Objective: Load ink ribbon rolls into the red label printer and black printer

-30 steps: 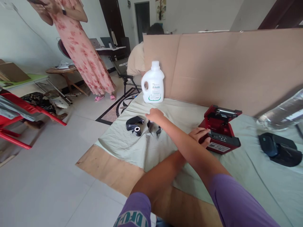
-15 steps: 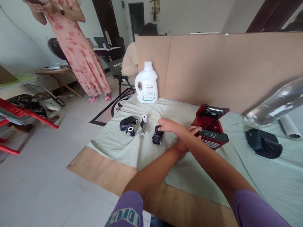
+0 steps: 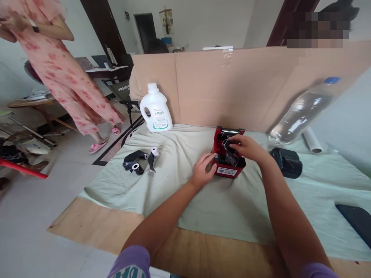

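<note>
A small red box-shaped machine point(image 3: 229, 171), probably a printer, stands on the cloth with its lid raised. Its left front corner is gripped by my left hand point(image 3: 203, 170), thumb in front and fingers along the side. My right hand point(image 3: 246, 146) pinches a black roll point(image 3: 232, 156) with a pale core over the opened compartment; the roll's lower part is inside the box. To the left lie several similar black rolls point(image 3: 137, 168), some with loose black strips, and one with a white end point(image 3: 154, 151).
Behind stand a white jug point(image 3: 156, 110) and a cardboard screen point(image 3: 203, 88). On the right are a black device point(image 3: 286, 162), a clear plastic bottle point(image 3: 301, 112), a white tube point(image 3: 312, 139) and a dark flat object point(image 3: 355, 220). A person in a pink dress point(image 3: 58, 77) stands beyond the left side.
My right hand has carried the black roll from the cloth rightward to the opened red machine. My left hand still holds the machine, now turned more squarely toward me. The view has shifted right.
</note>
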The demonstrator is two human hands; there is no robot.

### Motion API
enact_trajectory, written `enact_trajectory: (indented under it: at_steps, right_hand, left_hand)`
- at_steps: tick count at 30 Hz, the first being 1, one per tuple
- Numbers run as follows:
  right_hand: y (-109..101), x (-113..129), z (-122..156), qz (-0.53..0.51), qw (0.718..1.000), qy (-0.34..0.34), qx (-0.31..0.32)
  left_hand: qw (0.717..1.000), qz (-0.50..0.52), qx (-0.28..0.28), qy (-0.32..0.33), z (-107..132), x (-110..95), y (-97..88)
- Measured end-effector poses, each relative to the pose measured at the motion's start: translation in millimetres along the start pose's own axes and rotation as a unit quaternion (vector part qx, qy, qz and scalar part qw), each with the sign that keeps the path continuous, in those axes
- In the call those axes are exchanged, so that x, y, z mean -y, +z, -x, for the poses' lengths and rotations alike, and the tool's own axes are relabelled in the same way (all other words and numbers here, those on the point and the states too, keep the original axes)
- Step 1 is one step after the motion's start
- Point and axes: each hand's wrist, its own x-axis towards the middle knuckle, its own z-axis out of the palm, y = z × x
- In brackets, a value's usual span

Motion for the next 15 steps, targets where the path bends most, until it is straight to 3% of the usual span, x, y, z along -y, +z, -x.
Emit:
enact_trajectory:
  at_steps: [4,7,11,15]
  right_hand:
    - [21,-7,-7,0.173,0.983,-0.001,0.054]
    - [35,-3,-15,0.218,0.972,0.032,0.08]
    - [34,0,-18,0.213,0.971,0.059,0.09]
    - [5,-2,-6,0.096,0.99,0.043,0.096]
  left_hand:
    - [0.996,-0.086,0.001,0.033,2,-3,2.3]
    - [0.984,-0.157,0.007,0.081,1,-6,6.0]
    - [0.975,-0.194,0.02,0.106,-2,-15,8.6]
    - [0.974,-0.206,0.022,0.097,-5,-24,8.9]
